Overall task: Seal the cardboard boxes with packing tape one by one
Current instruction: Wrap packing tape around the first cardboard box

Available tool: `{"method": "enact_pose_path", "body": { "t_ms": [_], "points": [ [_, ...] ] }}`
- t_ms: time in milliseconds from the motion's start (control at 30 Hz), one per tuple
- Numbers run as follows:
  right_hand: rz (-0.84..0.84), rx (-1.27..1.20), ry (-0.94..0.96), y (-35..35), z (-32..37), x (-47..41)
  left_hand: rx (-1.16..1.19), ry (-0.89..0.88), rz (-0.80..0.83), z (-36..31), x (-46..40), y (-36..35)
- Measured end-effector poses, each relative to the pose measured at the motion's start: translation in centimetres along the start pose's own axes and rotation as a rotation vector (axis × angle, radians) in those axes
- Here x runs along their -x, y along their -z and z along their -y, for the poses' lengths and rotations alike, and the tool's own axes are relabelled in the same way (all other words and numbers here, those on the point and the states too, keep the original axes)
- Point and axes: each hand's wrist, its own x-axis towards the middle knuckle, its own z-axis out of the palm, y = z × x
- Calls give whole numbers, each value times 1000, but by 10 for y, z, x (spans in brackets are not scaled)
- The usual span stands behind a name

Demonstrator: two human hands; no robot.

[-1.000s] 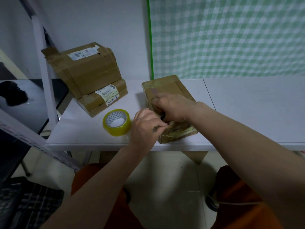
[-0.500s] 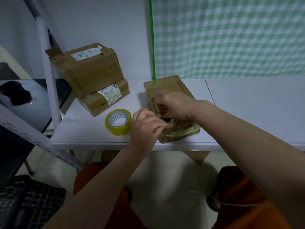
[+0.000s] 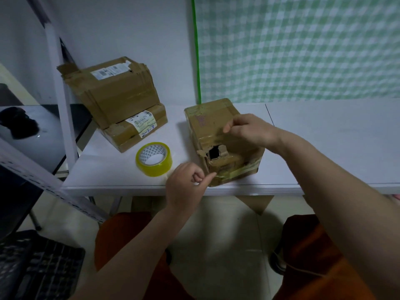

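White table (image 3: 324,135) under both your hands. Stack of two boxes (image 3: 116,100) well left of your fingers. Torn cardboard box (image 3: 216,126) under your right hand (image 3: 251,132), fingertips pinched on its top tape. Tape roll (image 3: 154,159) just left of your left hand (image 3: 186,187), fingers curled, thumb touching the box's near corner.

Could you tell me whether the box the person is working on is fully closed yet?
No. The box has a torn dark hole in its near top edge, with ragged cardboard around it and no tape across it.
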Motion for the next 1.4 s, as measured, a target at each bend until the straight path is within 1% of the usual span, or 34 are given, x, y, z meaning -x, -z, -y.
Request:
{"method": "enact_pose_path", "body": {
  "t_ms": [67, 100, 167, 233, 300, 400, 500, 700, 900, 967, 1067, 1267, 1400],
  "points": [
    [107, 12, -31, -2, -2, 8, 63, 165, 7, 0, -1, -5],
    [145, 24, -27, -4, -1, 12, 96, 201, -3, -1, -3, -7],
    [145, 40, -15, -10, -1, 15, 145, 166, -11, -6, -8, -9],
    [80, 36, -19, -15, -2, 14, 159, 94, -2, -12, -12, -10],
    [16, 30, -25, -18, -3, 13, 172, 63, 0, -14, -14, -12],
    [-59, 7, -62, -24, -3, 10, 180, 54, -2, -14, -18, -13],
    [-114, 40, -109, -29, -2, 6, 186, 54, 5, -14, -22, -13],
    [-146, 71, -124, -35, 0, 4, 188, 69, 34, -15, -29, -14],
    [-202, 47, -139, -36, -2, 0, 90, 10, 57, -18, -32, -13],
    [-205, 43, -142, -37, -2, -1, 58, -9, 63, -19, -32, -14],
    [-209, 23, -152, -37, -2, -2, 57, 18, 53, -21, -32, -16],
    [-176, 60, -164, -34, 3, -4, 145, 108, -33, -21, -32, -15],
    [-96, 74, -154, -29, 8, -6, 161, 122, -43, -20, -33, -14]
  ]
}}
